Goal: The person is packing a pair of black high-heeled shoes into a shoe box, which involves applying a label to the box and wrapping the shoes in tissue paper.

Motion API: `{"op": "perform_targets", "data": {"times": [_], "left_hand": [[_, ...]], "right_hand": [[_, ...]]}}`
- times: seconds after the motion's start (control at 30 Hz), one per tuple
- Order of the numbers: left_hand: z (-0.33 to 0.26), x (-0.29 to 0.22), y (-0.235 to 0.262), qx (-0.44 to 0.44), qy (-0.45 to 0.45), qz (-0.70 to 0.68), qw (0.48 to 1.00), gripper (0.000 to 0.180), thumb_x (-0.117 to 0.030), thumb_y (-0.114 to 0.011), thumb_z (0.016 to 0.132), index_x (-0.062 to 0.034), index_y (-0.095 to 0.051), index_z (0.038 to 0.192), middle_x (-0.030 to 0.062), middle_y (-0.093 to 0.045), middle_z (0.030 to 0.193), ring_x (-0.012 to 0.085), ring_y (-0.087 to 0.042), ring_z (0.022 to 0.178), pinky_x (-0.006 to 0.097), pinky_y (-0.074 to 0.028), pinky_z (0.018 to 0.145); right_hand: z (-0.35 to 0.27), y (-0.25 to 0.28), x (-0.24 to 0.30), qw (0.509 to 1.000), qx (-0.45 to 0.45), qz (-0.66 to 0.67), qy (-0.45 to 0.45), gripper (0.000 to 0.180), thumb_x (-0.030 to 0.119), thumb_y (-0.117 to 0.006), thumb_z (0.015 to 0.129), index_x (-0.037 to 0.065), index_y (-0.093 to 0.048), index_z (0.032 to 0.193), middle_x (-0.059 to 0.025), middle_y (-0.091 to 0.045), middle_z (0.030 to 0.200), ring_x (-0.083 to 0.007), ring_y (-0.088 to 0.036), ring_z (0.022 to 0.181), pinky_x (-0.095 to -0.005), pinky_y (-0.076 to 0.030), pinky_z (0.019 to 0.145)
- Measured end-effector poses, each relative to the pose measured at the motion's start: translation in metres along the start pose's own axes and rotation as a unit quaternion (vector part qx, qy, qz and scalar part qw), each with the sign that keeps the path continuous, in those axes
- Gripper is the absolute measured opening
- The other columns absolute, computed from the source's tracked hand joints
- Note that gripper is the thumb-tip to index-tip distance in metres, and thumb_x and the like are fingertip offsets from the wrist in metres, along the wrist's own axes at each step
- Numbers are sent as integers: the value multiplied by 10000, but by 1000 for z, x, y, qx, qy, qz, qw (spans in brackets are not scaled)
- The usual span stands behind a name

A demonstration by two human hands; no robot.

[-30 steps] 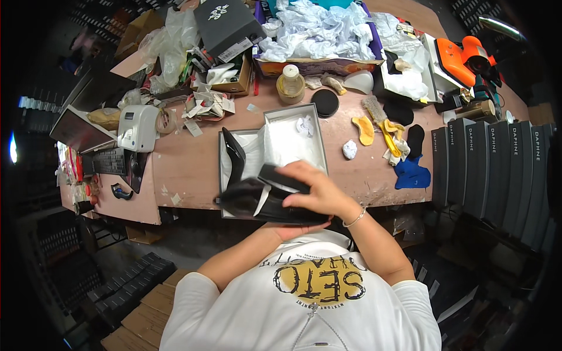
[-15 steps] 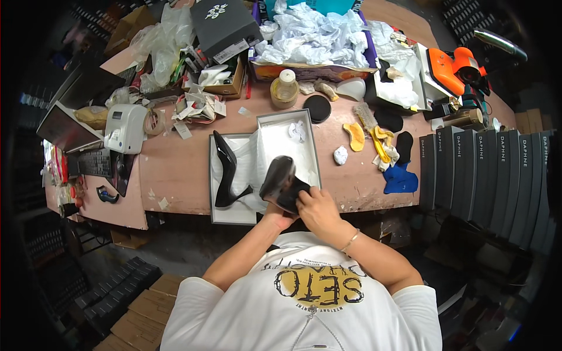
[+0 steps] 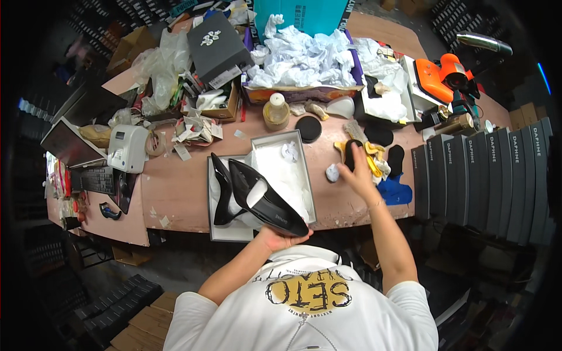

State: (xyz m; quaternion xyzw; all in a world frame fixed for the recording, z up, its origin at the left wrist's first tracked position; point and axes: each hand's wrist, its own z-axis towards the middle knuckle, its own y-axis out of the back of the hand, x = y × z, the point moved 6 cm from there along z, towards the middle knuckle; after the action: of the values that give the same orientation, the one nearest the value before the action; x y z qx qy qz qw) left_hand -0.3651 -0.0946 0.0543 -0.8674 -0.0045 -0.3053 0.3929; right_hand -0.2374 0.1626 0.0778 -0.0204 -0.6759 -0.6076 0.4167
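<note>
My left hand (image 3: 280,238) is closed under a glossy black high-heeled shoe (image 3: 272,205), its toe tilted up and to the left and its opening facing up. A white patch shows inside it. The matching black heel (image 3: 220,190) lies on its side in the left part of an open grey shoe box (image 3: 310,175), on white tissue. Out to the right, my right hand (image 3: 364,178) has its fingers and thumb about a black oval pad (image 3: 352,153), over a yellow cloth (image 3: 339,147). A crumpled white paper ball (image 3: 332,173) lies beside the thumb.
A blue cloth (image 3: 397,190) and more dark pads (image 3: 396,157) lie to the right, before a row of upright grey shoe boxes (image 3: 468,175). Behind stand a jar (image 3: 276,112), a round black lid (image 3: 308,128) and a carton of crumpled paper (image 3: 304,93). A white label printer (image 3: 127,146) stands left.
My right hand has left the shoe and moved right to the yellow cloth with the black pad. My left hand has turned the shoe so its opening faces up.
</note>
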Motion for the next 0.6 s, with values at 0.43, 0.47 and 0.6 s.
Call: {"op": "perform_targets", "data": {"times": [0.43,0.47,0.6], "left_hand": [[-82,-38,-12,-134,-436,385,803,429,-250,-588,918,-45,-477,1278,80,-582,1168,206,-574,1068,377,-449,943],[-84,-44,-6,-148,-458,370,794,406,-214,-614,906,-24,-485,1241,70,-597,1093,183,-591,993,334,-472,875],[-97,-62,12,-182,-512,282,791,219,-161,-587,910,-10,-567,1066,89,-630,953,217,-642,869,362,-529,819]], "right_hand": [[-70,-88,194,846,447,289,35,382,280,-507,950,-49,-547,1139,-303,-626,965,-439,-614,878,-433,-475,790],[-65,-86,203,837,481,254,56,379,296,-491,948,-48,-599,1067,-286,-633,954,-425,-617,881,-428,-476,792],[-8,-94,171,899,342,223,156,259,205,-581,904,-24,-650,1003,-190,-662,914,-320,-645,818,-372,-506,769]]}}
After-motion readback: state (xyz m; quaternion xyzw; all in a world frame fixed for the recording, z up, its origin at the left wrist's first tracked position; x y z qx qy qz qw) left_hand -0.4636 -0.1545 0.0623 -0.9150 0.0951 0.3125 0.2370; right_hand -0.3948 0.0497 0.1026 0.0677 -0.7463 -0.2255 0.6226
